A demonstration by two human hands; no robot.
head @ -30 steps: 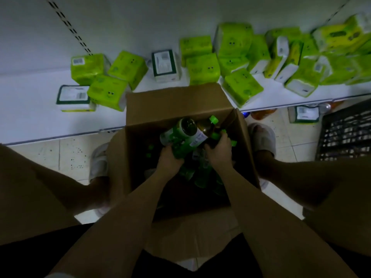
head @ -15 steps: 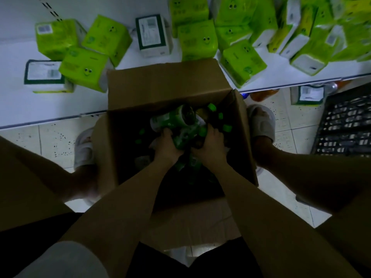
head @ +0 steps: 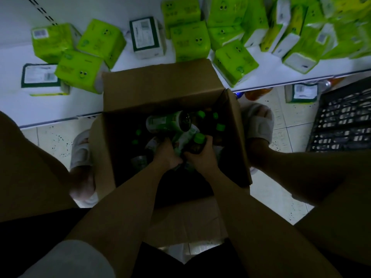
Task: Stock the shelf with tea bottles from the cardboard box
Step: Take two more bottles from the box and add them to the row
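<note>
Down inside the cardboard box (head: 160,85), both hands reach among the tea bottles. Right hand (head: 200,155) has its grip curled around a dark bottle with a green cap (head: 197,142). Left hand (head: 167,155) has its grip closed on a bottle lying flat (head: 170,122). More green caps (head: 220,127) poke up close by. Past the box, the white shelf (head: 281,77) holds green packs (head: 188,40).

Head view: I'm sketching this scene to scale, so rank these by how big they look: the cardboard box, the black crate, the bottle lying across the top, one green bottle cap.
1. cardboard box
2. black crate, though cut off by the frame
3. bottle lying across the top
4. green bottle cap
</note>
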